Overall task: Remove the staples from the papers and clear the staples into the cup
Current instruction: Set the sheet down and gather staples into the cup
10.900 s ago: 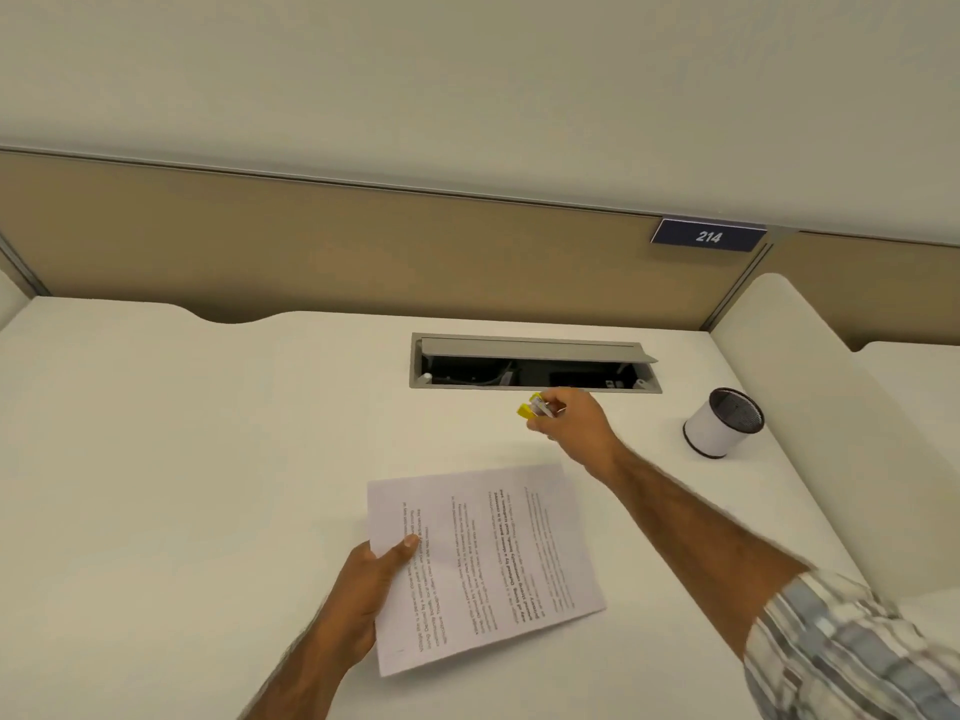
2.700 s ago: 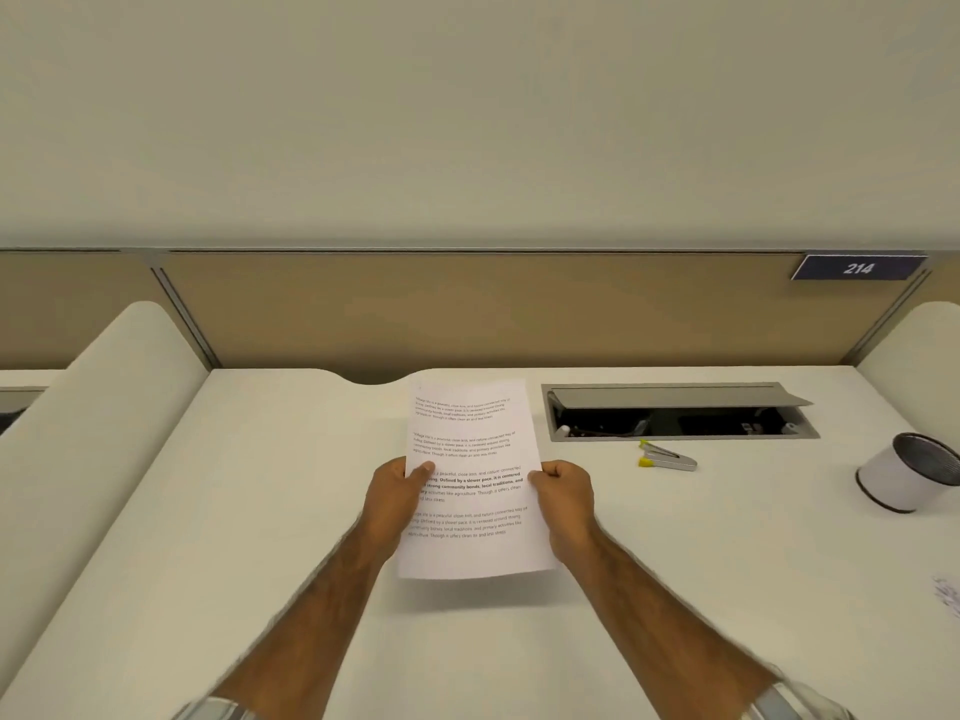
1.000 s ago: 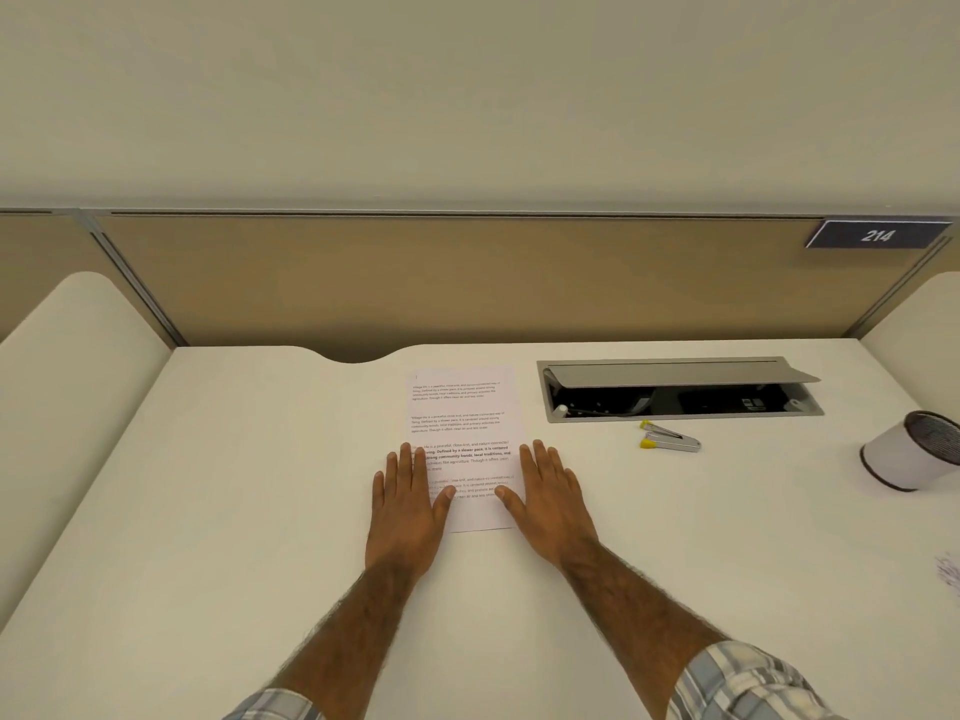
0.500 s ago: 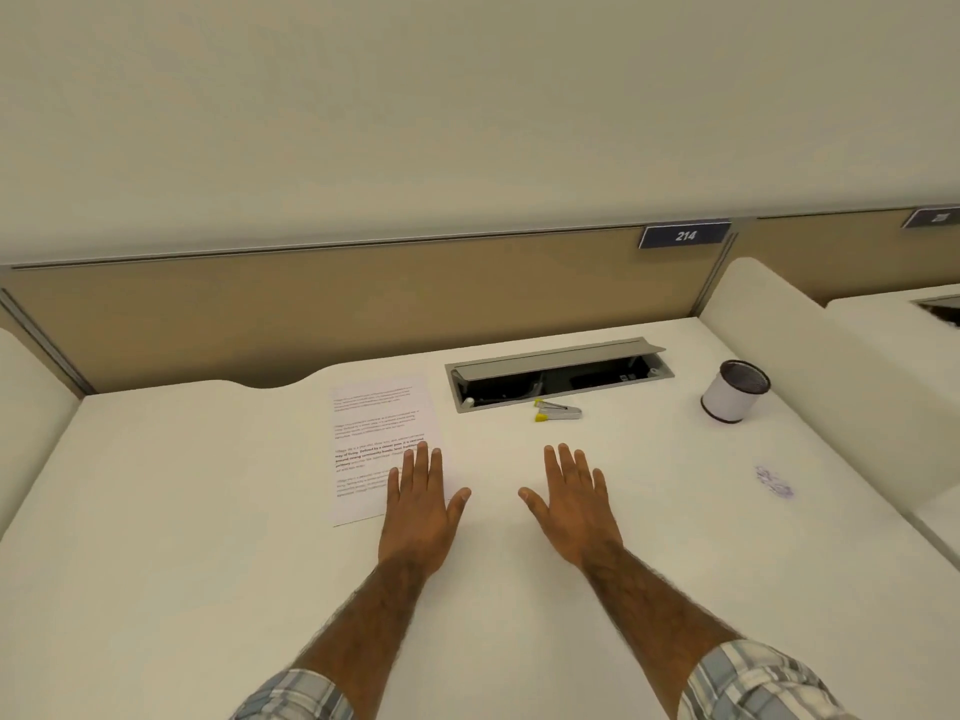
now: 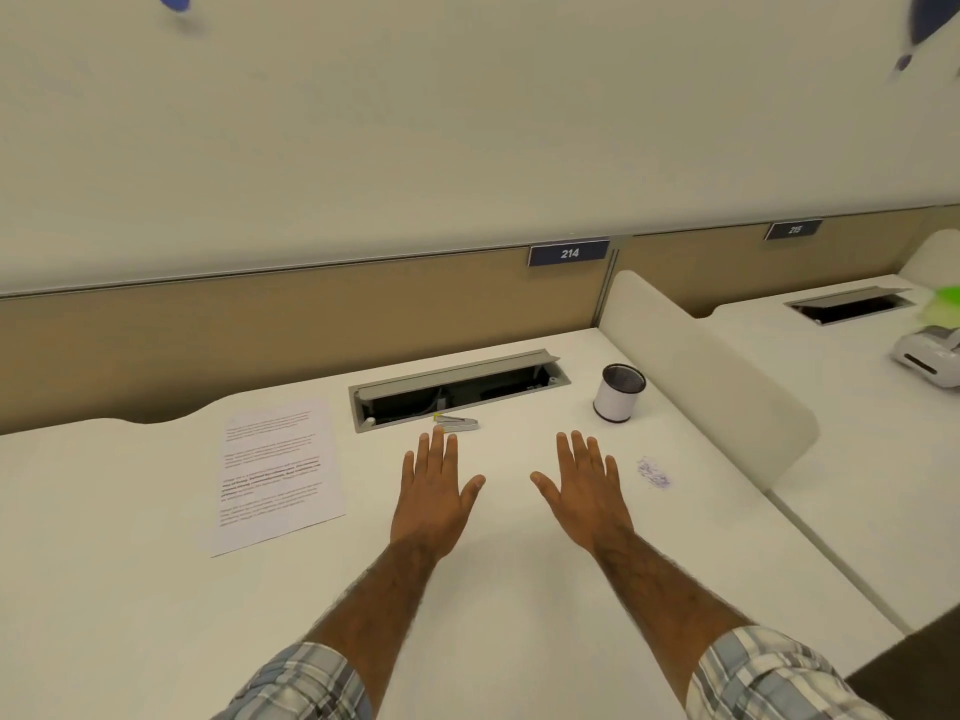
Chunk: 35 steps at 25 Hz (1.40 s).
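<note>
A printed sheet of paper (image 5: 275,472) lies flat on the white desk, left of centre. My left hand (image 5: 436,491) hovers palm down to the right of the sheet, fingers spread, holding nothing. My right hand (image 5: 584,485) is beside it, also spread and empty. A small grey and yellow staple remover (image 5: 457,423) lies just beyond my left fingertips, in front of the cable tray. The white cup (image 5: 618,400) with a dark rim stands upright at the back right. A small heap of staples (image 5: 653,472) lies on the desk right of my right hand.
An open grey cable tray (image 5: 457,387) is sunk into the desk at the back. A rounded white divider (image 5: 717,387) borders the right side. Beyond it, the neighbouring desk holds a white device (image 5: 930,350). A tan partition runs along the back.
Both hands have come off the paper and moved right, and the view has swung right. The paper stays flat at the left. The staple heap and neighbouring desk are now in view.
</note>
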{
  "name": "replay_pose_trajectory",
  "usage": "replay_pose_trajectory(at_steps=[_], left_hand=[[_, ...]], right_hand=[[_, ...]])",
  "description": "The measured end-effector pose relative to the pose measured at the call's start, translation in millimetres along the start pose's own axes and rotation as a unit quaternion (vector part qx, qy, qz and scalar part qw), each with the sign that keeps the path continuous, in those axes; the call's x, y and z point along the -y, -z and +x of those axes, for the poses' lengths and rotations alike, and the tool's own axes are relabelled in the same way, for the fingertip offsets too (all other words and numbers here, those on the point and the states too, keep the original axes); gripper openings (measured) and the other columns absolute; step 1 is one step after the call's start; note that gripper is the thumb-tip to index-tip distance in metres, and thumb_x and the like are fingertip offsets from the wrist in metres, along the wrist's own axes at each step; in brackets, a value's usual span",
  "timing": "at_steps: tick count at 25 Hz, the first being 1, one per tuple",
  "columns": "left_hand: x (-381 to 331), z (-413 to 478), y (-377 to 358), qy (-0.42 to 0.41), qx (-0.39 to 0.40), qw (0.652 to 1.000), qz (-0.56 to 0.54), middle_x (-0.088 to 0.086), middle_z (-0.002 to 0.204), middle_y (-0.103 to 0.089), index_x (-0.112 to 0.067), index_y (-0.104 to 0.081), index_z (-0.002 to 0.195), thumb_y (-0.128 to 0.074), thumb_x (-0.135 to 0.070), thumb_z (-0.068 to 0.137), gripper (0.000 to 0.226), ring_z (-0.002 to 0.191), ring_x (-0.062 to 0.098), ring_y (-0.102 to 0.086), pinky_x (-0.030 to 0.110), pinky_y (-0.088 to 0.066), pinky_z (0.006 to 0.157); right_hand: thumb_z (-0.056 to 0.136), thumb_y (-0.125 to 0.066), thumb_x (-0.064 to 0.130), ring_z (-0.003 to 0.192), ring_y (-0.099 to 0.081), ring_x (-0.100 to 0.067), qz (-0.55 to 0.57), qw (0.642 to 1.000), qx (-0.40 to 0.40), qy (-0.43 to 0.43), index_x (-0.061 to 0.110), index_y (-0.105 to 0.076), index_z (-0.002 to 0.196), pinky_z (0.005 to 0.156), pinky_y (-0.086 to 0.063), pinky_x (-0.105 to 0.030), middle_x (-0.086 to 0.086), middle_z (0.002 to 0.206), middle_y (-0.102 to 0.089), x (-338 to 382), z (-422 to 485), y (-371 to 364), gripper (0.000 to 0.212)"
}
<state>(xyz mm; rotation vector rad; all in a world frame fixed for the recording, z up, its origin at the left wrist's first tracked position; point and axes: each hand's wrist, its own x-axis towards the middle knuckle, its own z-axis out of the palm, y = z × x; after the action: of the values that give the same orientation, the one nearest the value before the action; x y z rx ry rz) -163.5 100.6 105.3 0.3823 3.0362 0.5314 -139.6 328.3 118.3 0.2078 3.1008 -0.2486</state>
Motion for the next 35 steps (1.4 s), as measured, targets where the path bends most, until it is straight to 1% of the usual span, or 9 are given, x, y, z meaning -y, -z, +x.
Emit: replay_pose_trajectory(at_steps=[3,7,10,14,18,20,24,29,35], left_hand=[[-57,19,-26,-0.003,0.006,1.000,0.003,0.002,0.168,0.028,-0.020,0.011,0.164,0.038,-0.082,0.066,0.119,0.157,0.022,0.025,0.041,0.014,0.127],[-121,40,-62,0.017,0.009,1.000,0.002,0.002,0.169,0.028,-0.021,0.010,0.165,0.038,-0.083,0.066,0.119,0.157,0.022,0.025,0.042,0.012,0.129],[-159,48,-90,0.028,0.030,0.999,0.000,0.002,0.169,0.029,-0.020,0.012,0.164,0.041,-0.083,0.062,0.123,0.157,0.022,0.026,0.043,0.011,0.129],[-190,60,-133,0.020,0.062,0.998,0.005,0.001,0.168,0.031,-0.019,0.013,0.164,0.042,-0.082,0.062,0.123,0.155,0.020,0.029,0.041,0.014,0.128],[-198,75,-173,0.007,0.087,0.996,0.021,0.001,0.168,0.030,-0.017,0.013,0.163,0.040,-0.080,0.066,0.119,0.155,0.019,0.029,0.040,0.015,0.128],[-201,84,-187,0.011,0.092,0.995,0.027,0.002,0.170,0.027,-0.017,0.015,0.163,0.037,-0.080,0.070,0.114,0.156,0.019,0.027,0.040,0.015,0.128],[-207,96,-202,0.021,0.083,0.995,0.059,0.001,0.170,0.025,-0.018,0.018,0.161,0.019,-0.075,0.087,0.094,0.158,0.020,0.022,0.046,0.011,0.129],[-206,97,-209,0.021,0.051,0.996,0.065,-0.001,0.171,0.021,-0.019,0.015,0.163,0.017,-0.075,0.090,0.092,0.159,0.020,0.018,0.047,0.006,0.130],[-205,97,-210,0.015,0.037,0.997,0.062,-0.002,0.171,0.021,-0.020,0.012,0.164,0.015,-0.074,0.092,0.090,0.159,0.018,0.019,0.046,0.008,0.128]], right_hand=[[0.088,-0.001,0.072,0.153,0.006,-0.026,0.000,1.000,0.007,0.014,0.020,0.002,0.158,0.123,0.001,-0.047,-0.005,0.167,0.005,-56,15,6,0.087],[0.104,-0.019,0.050,0.154,-0.004,-0.025,-0.001,0.999,0.007,0.054,0.016,-0.014,0.158,0.123,-0.006,-0.044,-0.007,0.167,-0.008,-133,42,10,0.064],[0.106,-0.024,0.042,0.153,-0.009,-0.025,0.019,0.998,0.020,0.064,0.015,-0.017,0.157,0.123,-0.011,-0.043,-0.007,0.166,-0.012,-184,55,6,0.058],[0.102,-0.024,0.055,0.153,-0.007,-0.023,0.092,0.994,0.045,0.023,0.015,-0.007,0.158,0.124,-0.010,-0.043,-0.005,0.166,-0.011,-237,59,-11,0.071],[0.098,-0.019,0.064,0.154,0.002,-0.021,0.090,0.993,0.073,-0.008,0.015,0.003,0.158,0.124,-0.004,-0.042,-0.005,0.167,0.000,-276,53,-39,0.080],[0.094,-0.014,0.069,0.154,0.006,-0.021,0.070,0.994,0.079,-0.015,0.014,0.006,0.158,0.124,0.000,-0.042,-0.005,0.167,0.004,-288,46,-53,0.086],[0.092,-0.011,0.073,0.153,0.012,-0.023,0.005,0.997,0.080,-0.005,0.011,0.007,0.157,0.123,0.003,-0.048,-0.007,0.166,0.011,-301,39,-75,0.092],[0.089,-0.004,0.079,0.153,0.007,-0.026,-0.020,0.998,0.051,0.010,0.007,-0.005,0.158,0.121,0.002,-0.057,-0.010,0.166,0.003,-281,51,-87,0.100],[0.089,-0.007,0.081,0.154,0.003,-0.026,-0.017,0.998,0.036,0.056,0.011,-0.008,0.158,0.121,-0.001,-0.057,-0.007,0.167,0.002,-267,72,-87,0.098]])
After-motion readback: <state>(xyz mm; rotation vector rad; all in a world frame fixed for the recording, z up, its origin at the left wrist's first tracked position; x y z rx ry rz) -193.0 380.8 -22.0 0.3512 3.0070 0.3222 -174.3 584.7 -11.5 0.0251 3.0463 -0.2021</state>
